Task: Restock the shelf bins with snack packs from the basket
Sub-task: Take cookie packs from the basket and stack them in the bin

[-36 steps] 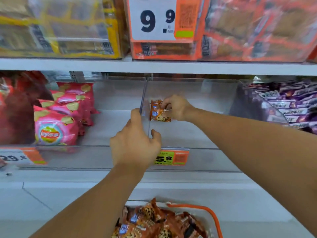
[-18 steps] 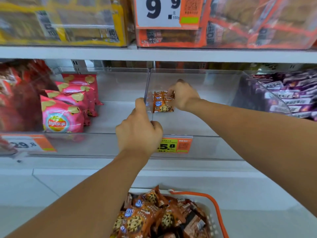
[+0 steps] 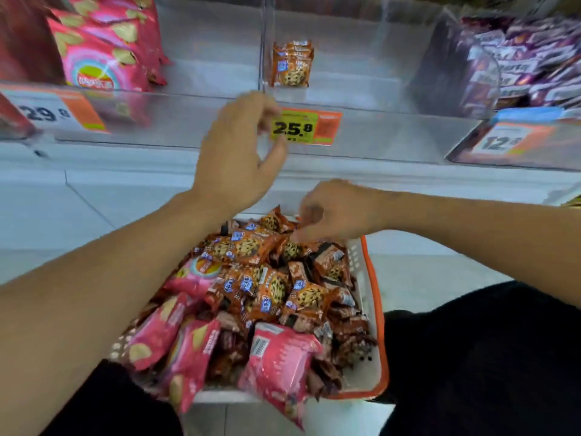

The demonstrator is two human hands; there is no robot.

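Observation:
A small stack of orange cookie packs (image 3: pixel 291 66) stands in the clear middle bin (image 3: pixel 377 130), against its left divider (image 3: pixel 262 42). Below, a white basket with an orange rim (image 3: pixel 374 309) holds several orange cookie packs (image 3: pixel 251 247) and pink chip bags (image 3: pixel 276 363). My left hand (image 3: pixel 239 152) hovers in front of the bin's front wall, fingers loosely curled and holding nothing. My right hand (image 3: pixel 336 212) is down at the far end of the basket, its bent fingertips on a cookie pack (image 3: pixel 294 248). Blur hides whether they grip it.
Pink chip bags (image 3: pixel 103 48) fill the bin to the left and purple packs (image 3: pixel 518 58) the bin to the right. A yellow and orange price tag (image 3: pixel 306 127) sits on the middle bin's front. My dark-clothed legs flank the basket.
My right hand let go of the cookie pack in the bin and dropped to the basket. My left hand came off the divider. The view tilted down toward the basket.

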